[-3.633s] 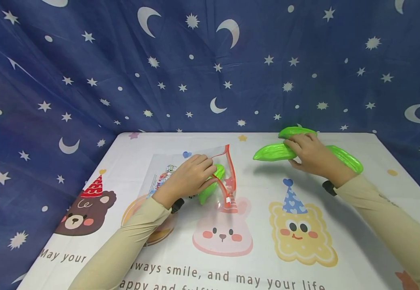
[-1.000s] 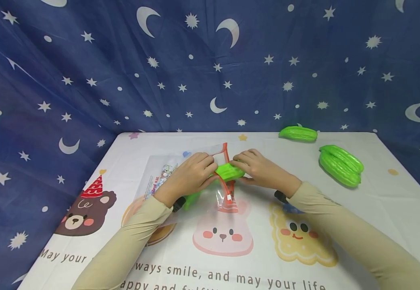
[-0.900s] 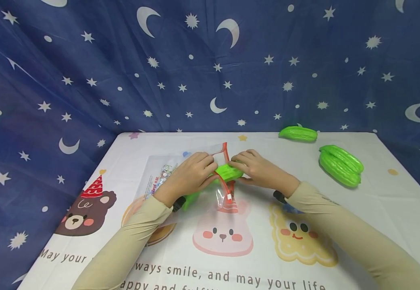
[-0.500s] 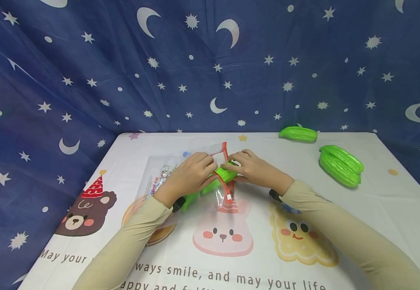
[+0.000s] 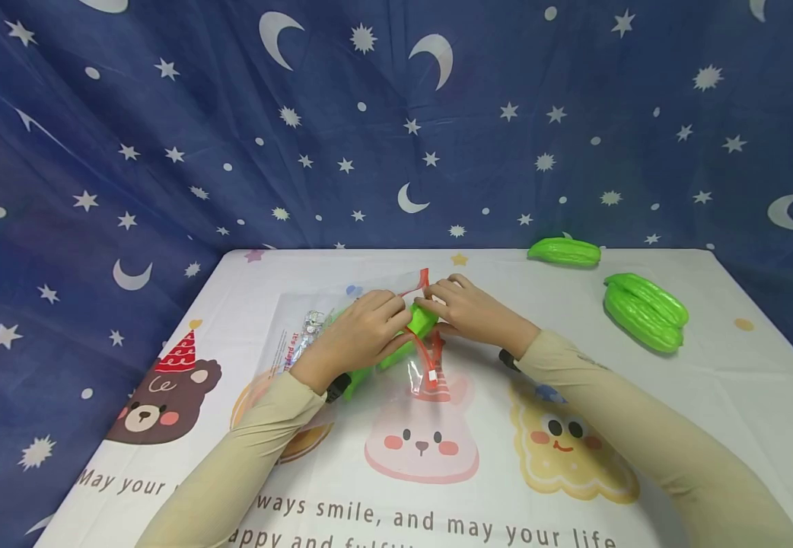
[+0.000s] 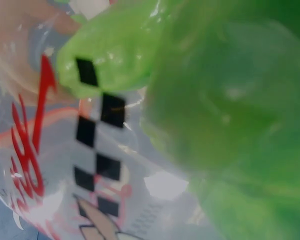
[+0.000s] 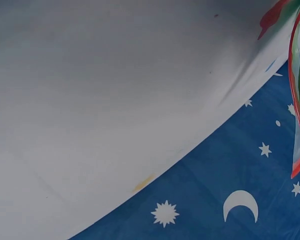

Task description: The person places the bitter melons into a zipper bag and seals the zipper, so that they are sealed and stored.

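Fingers of the left hand [image 5: 358, 335] pinch the clear bag [image 5: 410, 377], head view centre; right hand [image 5: 473, 308], fingers bent, grips the green fruit [image 5: 422, 321] at its mouth. Table [image 5: 495, 457] extends right. Fruit axis: upper right to lower left, into bag. Left wrist: green contents [image 6: 215, 110] behind film. Right wrist: red bag rim, right edge.

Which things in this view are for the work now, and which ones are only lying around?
In the work:
clear zip bag, its edge in the left hand
ridged green gourd at its mouth, in the right hand
gourd inside the bag

Lying around:
single gourd at the back
gourds at right (matching, so perhaps also for this work)
printed tablecloth
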`<state>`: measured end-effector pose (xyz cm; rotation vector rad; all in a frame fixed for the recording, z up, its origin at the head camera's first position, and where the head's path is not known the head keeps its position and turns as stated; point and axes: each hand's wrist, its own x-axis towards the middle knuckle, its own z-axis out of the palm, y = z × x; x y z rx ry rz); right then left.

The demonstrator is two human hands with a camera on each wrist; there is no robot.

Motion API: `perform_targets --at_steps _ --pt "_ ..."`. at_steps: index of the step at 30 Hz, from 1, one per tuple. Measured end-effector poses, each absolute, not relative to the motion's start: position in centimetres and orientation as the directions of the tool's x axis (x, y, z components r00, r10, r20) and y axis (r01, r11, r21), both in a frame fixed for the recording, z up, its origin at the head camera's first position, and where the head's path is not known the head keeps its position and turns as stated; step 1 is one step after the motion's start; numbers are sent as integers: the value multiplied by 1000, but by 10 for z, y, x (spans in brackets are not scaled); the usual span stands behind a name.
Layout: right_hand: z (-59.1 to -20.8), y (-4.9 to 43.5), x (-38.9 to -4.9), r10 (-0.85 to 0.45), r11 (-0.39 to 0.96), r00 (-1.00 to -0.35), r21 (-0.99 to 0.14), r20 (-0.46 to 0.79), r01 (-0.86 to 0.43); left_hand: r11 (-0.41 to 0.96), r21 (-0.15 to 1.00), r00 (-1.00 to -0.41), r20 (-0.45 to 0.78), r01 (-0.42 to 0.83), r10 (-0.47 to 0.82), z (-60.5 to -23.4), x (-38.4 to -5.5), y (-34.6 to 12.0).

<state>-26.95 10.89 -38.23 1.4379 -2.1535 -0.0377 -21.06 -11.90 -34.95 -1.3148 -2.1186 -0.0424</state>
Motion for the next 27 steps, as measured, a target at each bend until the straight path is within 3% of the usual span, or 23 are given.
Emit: perform_targets --at_steps 12,19,27 --pt "-389 95 -281 -842 438 -251 332 478 -835 499 -285 -297 534 818 792 -349 -211 -118" --pt "-395 91 -283 -864 402 -228 344 448 -849 501 -273 -304 532 821 790 -350 -212 -119" --pt "-397 95 -281 -889 408 -271 370 370 -834 507 -273 -308 536 818 786 -352 -212 -120"
